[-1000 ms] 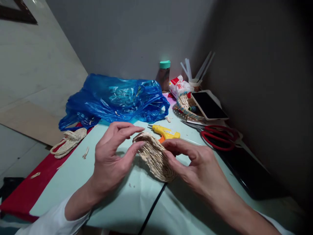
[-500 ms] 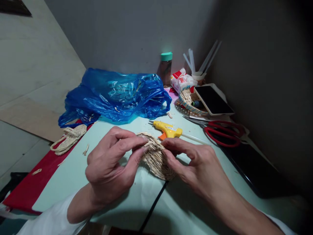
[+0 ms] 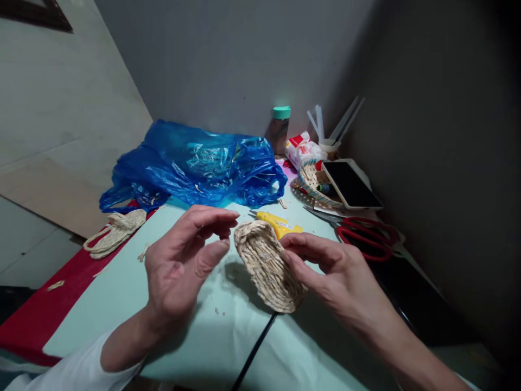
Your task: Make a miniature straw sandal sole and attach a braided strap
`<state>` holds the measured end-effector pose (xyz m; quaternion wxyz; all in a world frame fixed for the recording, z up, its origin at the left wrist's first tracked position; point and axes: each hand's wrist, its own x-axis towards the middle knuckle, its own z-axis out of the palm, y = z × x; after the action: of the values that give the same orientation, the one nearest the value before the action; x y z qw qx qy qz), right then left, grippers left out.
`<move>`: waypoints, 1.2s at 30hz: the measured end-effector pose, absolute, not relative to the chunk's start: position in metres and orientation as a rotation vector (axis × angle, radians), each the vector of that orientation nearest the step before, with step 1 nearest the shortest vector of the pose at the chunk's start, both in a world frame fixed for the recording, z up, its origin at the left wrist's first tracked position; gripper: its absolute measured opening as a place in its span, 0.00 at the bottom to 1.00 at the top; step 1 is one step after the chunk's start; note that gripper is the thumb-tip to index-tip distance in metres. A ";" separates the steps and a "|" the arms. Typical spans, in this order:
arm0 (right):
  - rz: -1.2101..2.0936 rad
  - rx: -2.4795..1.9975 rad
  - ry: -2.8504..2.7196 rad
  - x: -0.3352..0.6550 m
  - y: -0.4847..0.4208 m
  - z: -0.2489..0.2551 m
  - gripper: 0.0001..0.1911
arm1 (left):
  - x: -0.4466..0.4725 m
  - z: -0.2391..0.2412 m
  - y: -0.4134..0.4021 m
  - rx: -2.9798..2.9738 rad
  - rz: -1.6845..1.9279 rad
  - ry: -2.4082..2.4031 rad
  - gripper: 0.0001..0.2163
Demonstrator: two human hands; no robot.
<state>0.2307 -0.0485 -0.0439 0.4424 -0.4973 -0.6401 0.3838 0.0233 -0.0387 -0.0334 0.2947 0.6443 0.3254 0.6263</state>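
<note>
A small oval piece of coiled straw braid, like a slipper sole (image 3: pixel 271 269), is pinched at its right edge between the thumb and fingers of my right hand (image 3: pixel 334 271). It is held tilted above the table, its ridged face toward me and its upper end curled over. My left hand (image 3: pixel 183 266) is just left of it, thumb and fingers apart, holding nothing. Behind the straw piece lies a yellow glue gun (image 3: pixel 280 224), partly covered by it. A finished-looking woven straw slipper (image 3: pixel 118 233) rests at the table's left side.
A crumpled blue plastic bag (image 3: pixel 195 163) lies at the back. On the right are red-handled scissors (image 3: pixel 366 236), a phone (image 3: pixel 352 183) on a small basket (image 3: pixel 311 182), and a black slab. A green-lidded jar (image 3: pixel 280 130) and glue sticks (image 3: pixel 319 122) stand by the wall.
My left hand has let go of the straw piece and moved slightly left, its fingers parting. My right hand keeps hold, and more of the piece's ridged face shows.
</note>
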 end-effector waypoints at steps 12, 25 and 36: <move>1.363 -1.205 -1.652 0.244 -0.029 -0.038 0.12 | 0.004 -0.010 -0.024 1.787 1.322 1.099 0.10; 1.010 -1.143 -2.064 0.233 -0.026 -0.016 0.10 | 0.026 -0.012 -0.020 2.792 0.920 0.884 0.09; 0.987 -1.156 -2.110 0.233 -0.022 -0.027 0.11 | 0.028 -0.029 -0.015 2.469 0.635 1.008 0.02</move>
<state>0.2334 -0.0222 -0.0273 0.2673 -0.4282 -0.7820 0.3656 0.0281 -0.0152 -0.0292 0.1988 0.8826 0.3605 0.2270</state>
